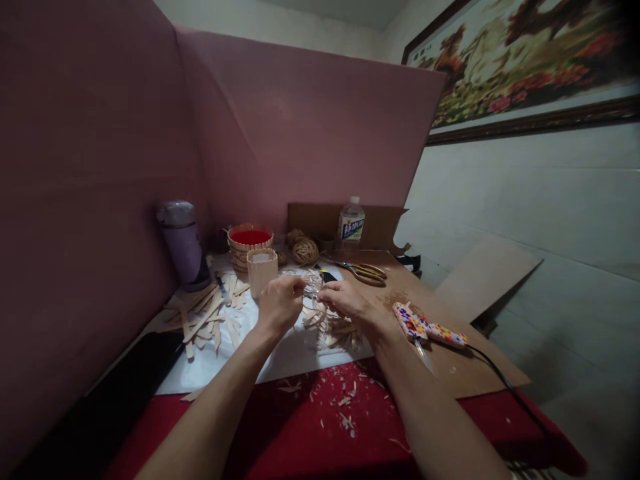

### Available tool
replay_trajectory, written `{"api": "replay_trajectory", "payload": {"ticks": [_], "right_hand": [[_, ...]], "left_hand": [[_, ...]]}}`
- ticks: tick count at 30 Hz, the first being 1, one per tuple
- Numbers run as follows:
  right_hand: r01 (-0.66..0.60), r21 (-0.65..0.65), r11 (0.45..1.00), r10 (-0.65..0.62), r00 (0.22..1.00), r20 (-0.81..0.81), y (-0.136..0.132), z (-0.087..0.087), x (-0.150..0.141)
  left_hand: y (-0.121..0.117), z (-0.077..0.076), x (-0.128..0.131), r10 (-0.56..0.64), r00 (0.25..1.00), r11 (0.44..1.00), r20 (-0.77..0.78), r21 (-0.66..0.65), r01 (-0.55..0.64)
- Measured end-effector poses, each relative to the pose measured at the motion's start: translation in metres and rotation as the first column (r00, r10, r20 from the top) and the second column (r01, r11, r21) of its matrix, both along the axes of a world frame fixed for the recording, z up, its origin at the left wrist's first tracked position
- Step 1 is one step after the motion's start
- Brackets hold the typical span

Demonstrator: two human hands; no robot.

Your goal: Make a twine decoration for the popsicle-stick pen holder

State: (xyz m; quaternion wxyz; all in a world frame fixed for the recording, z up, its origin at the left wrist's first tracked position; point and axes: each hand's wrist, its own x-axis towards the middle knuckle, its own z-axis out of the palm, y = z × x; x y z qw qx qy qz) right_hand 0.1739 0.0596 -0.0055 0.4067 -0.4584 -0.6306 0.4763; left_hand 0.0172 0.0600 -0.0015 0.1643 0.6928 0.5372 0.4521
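My left hand (pixel 281 303) is closed in a pinch over the white sheet, with thin strands of twine (pixel 313 277) at its fingertips. Facing it, my right hand (pixel 345 299) is also pinched on the strands, a short gap away. A small shiny bit shows between the fingertips; its kind is unclear. Just behind the left hand stands a small holder covered in wooden sticks (pixel 262 272). Below and around the right hand lies a pile of wood pieces (pixel 343 331), partly hidden by the hand and wrist. A black and yellow object (pixel 327 275) lies behind the fingers.
Loose wooden sticks (pixel 200 319) spread at left, by a purple bottle (pixel 183 247). A red-lined basket (pixel 240 253), twine ball (pixel 305 252) and water bottle (pixel 351 223) stand behind. Scissors (pixel 365 272) and a corded flowered glue gun (pixel 425 329) lie on the brown board (pixel 465 373).
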Motion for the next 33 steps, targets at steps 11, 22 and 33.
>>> {"api": "replay_trajectory", "payload": {"ticks": [11, 22, 33], "right_hand": [[0.013, -0.225, 0.974, -0.109, 0.901, -0.420, 0.010, 0.000, 0.006], [0.127, -0.126, 0.984, -0.172, 0.862, -0.476, 0.002, 0.011, 0.002], [-0.085, -0.046, 0.995, 0.075, 0.981, -0.181, -0.005, 0.004, -0.010]], "left_hand": [[-0.005, 0.001, 0.008, -0.538, 0.769, 0.665, 0.345, -0.388, 0.639], [-0.004, 0.002, -0.010, -0.050, 0.835, 0.967, -0.547, -0.235, -0.096], [-0.007, 0.013, 0.004, -0.277, 0.884, 0.891, 0.376, -0.245, 0.383]]}}
